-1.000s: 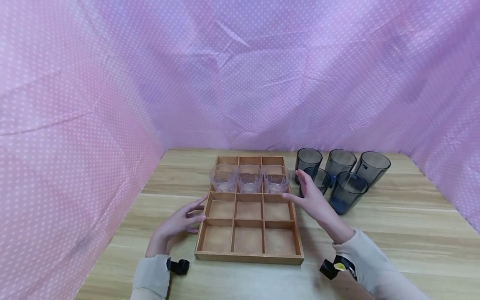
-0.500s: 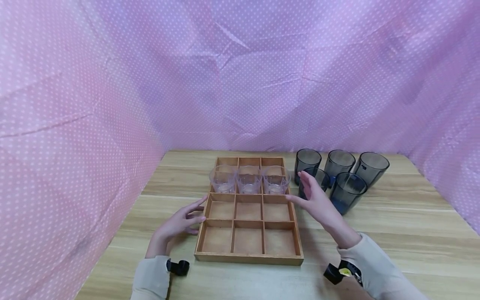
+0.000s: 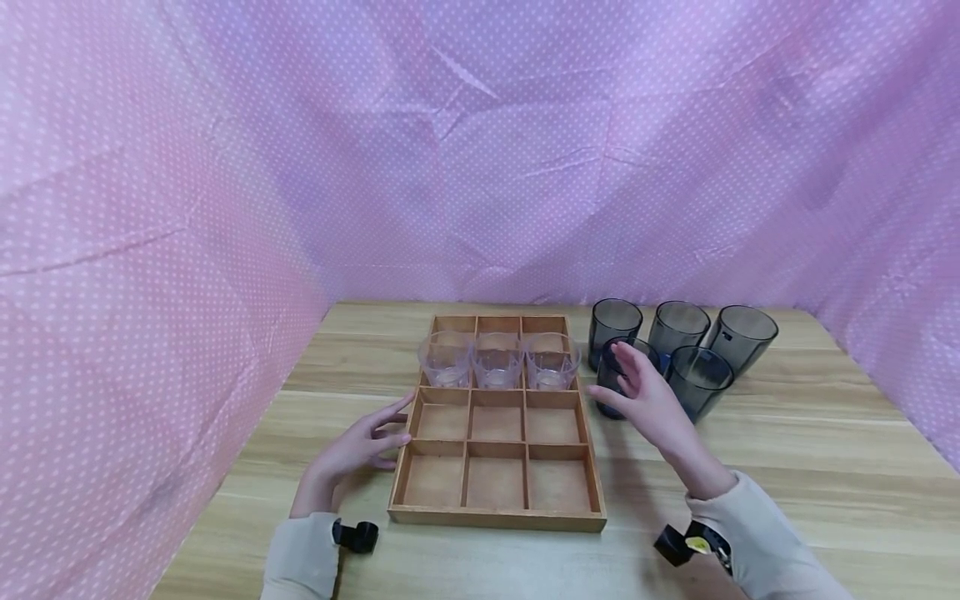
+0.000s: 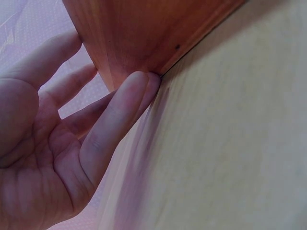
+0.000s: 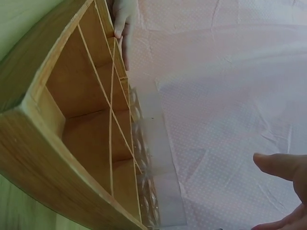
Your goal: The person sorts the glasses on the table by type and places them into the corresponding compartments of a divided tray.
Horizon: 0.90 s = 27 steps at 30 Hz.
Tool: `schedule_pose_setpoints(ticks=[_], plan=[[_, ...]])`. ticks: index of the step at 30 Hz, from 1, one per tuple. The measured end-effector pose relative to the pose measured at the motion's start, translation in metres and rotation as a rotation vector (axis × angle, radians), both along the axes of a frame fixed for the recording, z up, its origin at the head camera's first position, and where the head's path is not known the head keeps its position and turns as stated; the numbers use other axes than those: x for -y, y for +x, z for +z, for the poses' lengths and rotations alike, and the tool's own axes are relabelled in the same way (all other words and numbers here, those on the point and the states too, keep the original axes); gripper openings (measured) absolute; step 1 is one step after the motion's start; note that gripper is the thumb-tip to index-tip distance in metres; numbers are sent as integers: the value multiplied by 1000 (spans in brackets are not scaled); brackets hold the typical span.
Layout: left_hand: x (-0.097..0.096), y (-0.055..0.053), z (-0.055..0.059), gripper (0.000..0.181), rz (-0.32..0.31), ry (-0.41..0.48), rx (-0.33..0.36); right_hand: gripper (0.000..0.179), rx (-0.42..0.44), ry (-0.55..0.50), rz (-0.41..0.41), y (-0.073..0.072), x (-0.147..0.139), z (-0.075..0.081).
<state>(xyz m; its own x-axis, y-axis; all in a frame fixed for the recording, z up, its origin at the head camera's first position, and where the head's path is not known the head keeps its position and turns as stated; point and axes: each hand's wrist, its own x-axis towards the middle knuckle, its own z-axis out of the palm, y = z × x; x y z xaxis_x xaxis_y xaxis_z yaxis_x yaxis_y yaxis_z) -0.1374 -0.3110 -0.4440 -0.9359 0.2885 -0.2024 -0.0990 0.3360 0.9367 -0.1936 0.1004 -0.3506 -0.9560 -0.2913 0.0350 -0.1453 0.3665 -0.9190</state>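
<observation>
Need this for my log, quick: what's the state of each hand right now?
Left hand: open, fingers touching the wooden tray's left side.
Right hand: open, holding nothing, near the dark glasses.

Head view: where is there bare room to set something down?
Bare: the two nearest rows of the tray, before the clear cups; tabletop left of the left hand and right of the dark cups. Crowded: around the right hand and dark cups.

Dotted pink-purple cloth hangs behind a wood-grain table.
</observation>
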Motion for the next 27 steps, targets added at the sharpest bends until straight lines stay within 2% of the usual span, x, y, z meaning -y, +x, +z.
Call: schedule_pose_setpoints(ticks=[6, 12, 19, 24, 27], plan=[[-1, 0, 0, 73, 0, 1, 7, 82, -24, 34, -30, 1, -9, 4], [0, -1, 3, 73, -10, -2, 2, 86, -45, 56, -96, -7, -19, 5], [1, 0, 2, 73, -10, -1, 15, 90, -63, 130, -198, -19, -26, -6], [0, -1, 2, 73, 0, -1, 7, 90, -121, 193, -233, -23, -27, -13], [0, -1, 3, 73, 1, -2, 10, 89, -169, 270, -248, -24, -26, -16]])
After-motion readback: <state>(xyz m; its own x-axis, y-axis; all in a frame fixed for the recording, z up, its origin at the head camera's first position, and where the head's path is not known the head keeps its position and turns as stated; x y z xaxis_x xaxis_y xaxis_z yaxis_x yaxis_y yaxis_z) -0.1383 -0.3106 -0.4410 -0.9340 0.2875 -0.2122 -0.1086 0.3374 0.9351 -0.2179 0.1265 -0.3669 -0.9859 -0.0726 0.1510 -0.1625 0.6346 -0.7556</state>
